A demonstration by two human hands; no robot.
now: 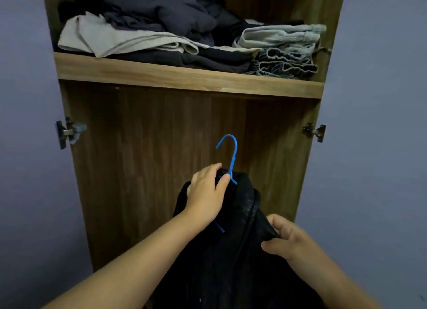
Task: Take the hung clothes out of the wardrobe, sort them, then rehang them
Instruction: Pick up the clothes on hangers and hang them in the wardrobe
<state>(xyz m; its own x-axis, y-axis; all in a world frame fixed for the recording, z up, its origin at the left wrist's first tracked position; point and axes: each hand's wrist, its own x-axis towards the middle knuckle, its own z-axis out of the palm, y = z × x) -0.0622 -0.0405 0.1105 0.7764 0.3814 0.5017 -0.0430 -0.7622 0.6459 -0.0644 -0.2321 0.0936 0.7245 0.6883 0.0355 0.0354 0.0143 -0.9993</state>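
Observation:
A black leather-like jacket (233, 258) hangs on a blue hanger (232, 157) in front of the open wooden wardrobe (161, 147). The hanger's hook points up and to the left, free of any rail. My left hand (206, 196) grips the jacket's collar and the hanger's neck from the left. My right hand (286, 238) pinches the jacket's right shoulder lower down. The lower part of the jacket runs out of the frame at the bottom.
Above the hanging space, a wooden shelf (184, 76) carries folded clothes: beige cloth (111, 39), dark garments (166, 10) and light denim (284, 45). Both doors are swung open, with hinges at the left (68, 132) and right (315, 132). No rail or other hung clothes show.

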